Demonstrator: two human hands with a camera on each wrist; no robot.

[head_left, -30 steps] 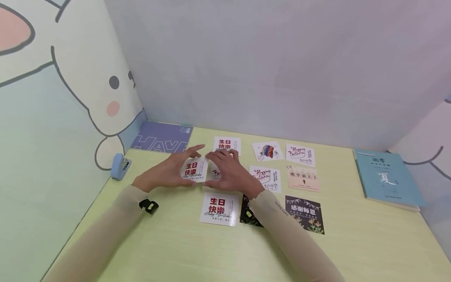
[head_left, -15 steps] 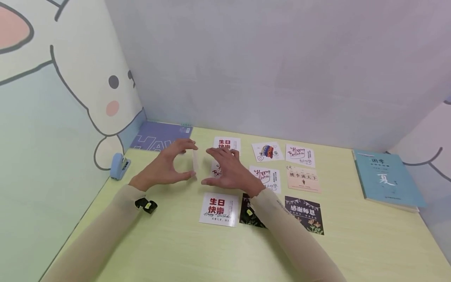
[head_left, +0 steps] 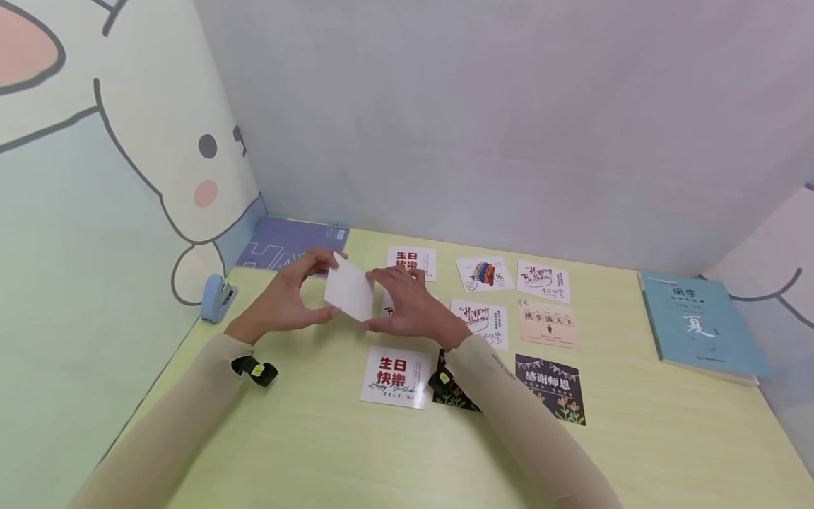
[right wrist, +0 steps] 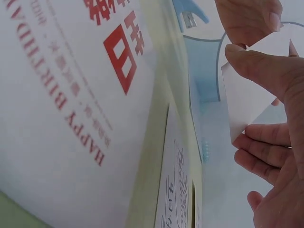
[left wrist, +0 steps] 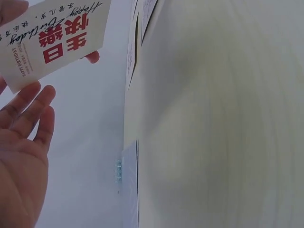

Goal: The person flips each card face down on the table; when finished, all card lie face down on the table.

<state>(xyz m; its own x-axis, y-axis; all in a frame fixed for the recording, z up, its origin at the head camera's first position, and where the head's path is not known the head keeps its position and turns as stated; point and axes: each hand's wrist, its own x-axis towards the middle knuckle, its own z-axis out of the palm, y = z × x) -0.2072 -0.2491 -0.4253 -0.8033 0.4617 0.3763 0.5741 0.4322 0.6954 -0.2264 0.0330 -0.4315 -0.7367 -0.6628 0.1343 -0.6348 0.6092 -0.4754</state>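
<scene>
We see the left hand [head_left: 280, 300] and the right hand [head_left: 415, 307] both holding one tilted card [head_left: 349, 286] by its edges, right of the stapler [head_left: 215, 300].

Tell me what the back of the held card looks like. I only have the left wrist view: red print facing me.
Observer: Plain white. The head view shows no print on that side of the held card.
Operator: Any card like it lying on the table?
Observer: Yes. In the head view, a card with the same large red characters lies flat, left of the right sleeve.
</scene>
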